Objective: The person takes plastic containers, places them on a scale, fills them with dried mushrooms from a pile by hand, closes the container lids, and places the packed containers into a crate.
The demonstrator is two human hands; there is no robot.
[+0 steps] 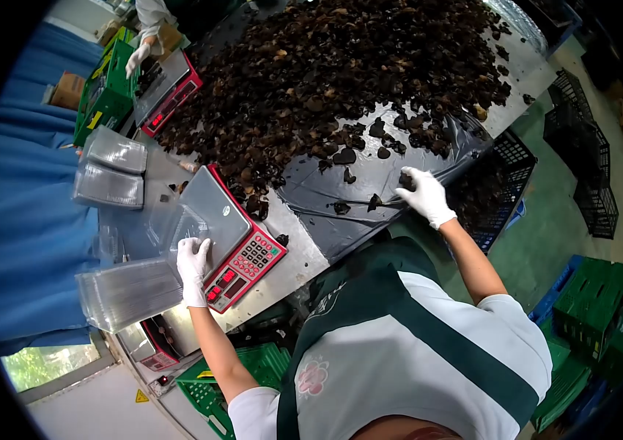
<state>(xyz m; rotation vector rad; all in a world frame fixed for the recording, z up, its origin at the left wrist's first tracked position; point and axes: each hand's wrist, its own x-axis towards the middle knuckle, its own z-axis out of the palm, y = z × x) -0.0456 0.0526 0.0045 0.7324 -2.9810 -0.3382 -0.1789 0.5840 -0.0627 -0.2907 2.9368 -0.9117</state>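
My left hand (193,270), in a white glove, is closed at the near edge of a clear plastic tray (188,226). That tray is over the left part of a red digital scale (242,253) with a metal pan. On the other side, my gloved right hand (426,196) is above the table's near edge, its fingers bent round a dark piece of wood ear mushroom (405,180). Beyond it spreads a large heap of wood ear mushrooms (341,66). A few loose pieces lie on the black plastic sheet (326,187) between my hands.
Stacked clear trays (128,293) stand left of my left hand, with more stacks (110,169) behind. A co-worker's gloved hand (138,59) is near a second red scale (172,92). A black crate (502,191) sits below the table's right edge. Green crates (591,301) stand at right.
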